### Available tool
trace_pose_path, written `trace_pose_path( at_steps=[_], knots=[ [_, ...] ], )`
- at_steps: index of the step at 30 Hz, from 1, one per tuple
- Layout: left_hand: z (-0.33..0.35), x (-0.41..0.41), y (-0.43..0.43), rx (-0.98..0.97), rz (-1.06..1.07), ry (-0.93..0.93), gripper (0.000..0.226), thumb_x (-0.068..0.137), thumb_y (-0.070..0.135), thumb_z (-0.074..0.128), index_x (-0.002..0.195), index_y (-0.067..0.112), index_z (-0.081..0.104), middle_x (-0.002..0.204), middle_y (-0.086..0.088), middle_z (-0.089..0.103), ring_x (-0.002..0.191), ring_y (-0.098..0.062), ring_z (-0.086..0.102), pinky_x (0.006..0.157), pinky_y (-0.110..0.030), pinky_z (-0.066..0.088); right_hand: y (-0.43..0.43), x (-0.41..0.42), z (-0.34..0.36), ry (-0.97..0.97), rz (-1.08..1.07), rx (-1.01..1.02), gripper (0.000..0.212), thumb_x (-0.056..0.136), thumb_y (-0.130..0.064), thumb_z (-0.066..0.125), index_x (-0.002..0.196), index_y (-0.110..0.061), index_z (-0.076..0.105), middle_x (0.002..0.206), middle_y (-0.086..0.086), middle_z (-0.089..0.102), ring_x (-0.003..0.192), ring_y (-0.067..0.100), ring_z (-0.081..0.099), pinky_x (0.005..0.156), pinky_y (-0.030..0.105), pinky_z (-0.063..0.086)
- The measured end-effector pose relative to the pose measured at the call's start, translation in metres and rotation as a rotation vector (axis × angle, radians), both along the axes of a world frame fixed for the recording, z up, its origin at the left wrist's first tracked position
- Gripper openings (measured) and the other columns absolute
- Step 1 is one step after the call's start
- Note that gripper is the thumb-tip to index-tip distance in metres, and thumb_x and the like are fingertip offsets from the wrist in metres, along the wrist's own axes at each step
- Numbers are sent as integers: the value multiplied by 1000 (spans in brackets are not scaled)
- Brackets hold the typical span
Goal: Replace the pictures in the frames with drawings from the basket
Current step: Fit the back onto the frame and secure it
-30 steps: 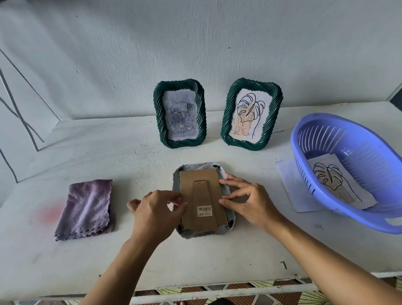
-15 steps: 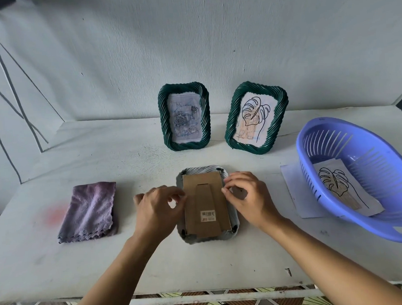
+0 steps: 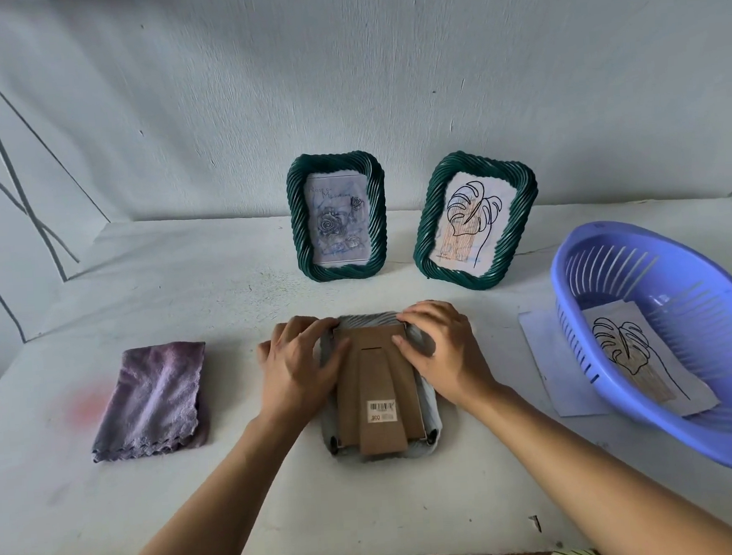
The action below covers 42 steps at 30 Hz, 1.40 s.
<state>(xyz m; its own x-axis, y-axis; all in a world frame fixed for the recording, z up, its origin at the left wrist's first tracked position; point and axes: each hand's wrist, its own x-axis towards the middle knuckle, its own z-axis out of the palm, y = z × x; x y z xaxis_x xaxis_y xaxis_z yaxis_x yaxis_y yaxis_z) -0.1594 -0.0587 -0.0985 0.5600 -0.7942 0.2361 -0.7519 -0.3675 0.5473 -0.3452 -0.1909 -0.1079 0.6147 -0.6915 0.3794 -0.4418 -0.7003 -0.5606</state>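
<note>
The face-down frame (image 3: 369,320) is held at its far corners by both hands. The left hand (image 3: 301,368) is curled over the top-left corner, with the thumb laid along the edge of the cardboard backing (image 3: 375,341). The right hand (image 3: 441,350) is curled over the top-right corner, its thumb tip set on the backing. A barcode sticker (image 3: 381,410) is seen on the folded-flat stand. The frame is laid near the front middle of the white table (image 3: 198,505).

Behind it, two green twisted frames are stood upright: the left one (image 3: 299,221) is filled with a rose picture (image 3: 337,218), the right one (image 3: 520,225) with a leaf drawing (image 3: 468,222). To the right, another leaf drawing (image 3: 633,345) is kept in a lilac plastic basket (image 3: 703,297), whose left side is set on a white sheet (image 3: 547,360). A folded purple cloth (image 3: 156,396) is laid to the left.
</note>
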Motion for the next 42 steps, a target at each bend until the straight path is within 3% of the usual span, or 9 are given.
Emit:
trace_pose_path(
  at_steps=[11,22,25,31,38,42],
  knots=[
    [2,4,-5,-12,13,111,33,78,57,62,107,41,67,108,21,60,110,-13,51,85,-33,24,-5,-1,0,-118,20,107,29,83,-35,77,106,-17,74,104,-7,68,104,8,61,93,34,51],
    [15,6,-13,128,42,186,26,83,46,73,107,41,63,106,21,55,115,-12,44,84,-33,19,-8,1,1,-92,45,156,21,82,-35,76,98,-23,69,103,-14,64,106,11,59,93,43,49],
    [18,9,-15,155,33,234,23,83,46,74,104,41,64,105,20,56,113,-12,43,83,-34,19,-8,1,1,-94,40,151,19,81,-32,78,95,-21,71,102,-13,64,104,9,60,93,36,50],
    [16,5,-12,79,31,224,20,82,44,75,99,40,66,104,22,56,108,-10,44,83,-33,19,-5,-2,1,-143,10,206,22,78,-28,84,98,-19,78,104,-10,69,106,-4,58,94,11,42],
    [23,9,-18,236,-3,212,19,86,44,68,102,43,59,109,21,52,117,-15,40,85,-37,22,-5,-2,2,-134,-14,217,24,77,-33,84,98,-22,79,105,-12,70,106,-9,56,93,7,39],
    [28,20,-25,313,-53,253,14,85,45,66,99,46,62,108,18,55,115,-16,42,88,-40,27,-5,-1,2,-140,-24,241,23,76,-33,85,96,-22,80,105,-11,71,104,-3,59,94,14,43]
  ],
)
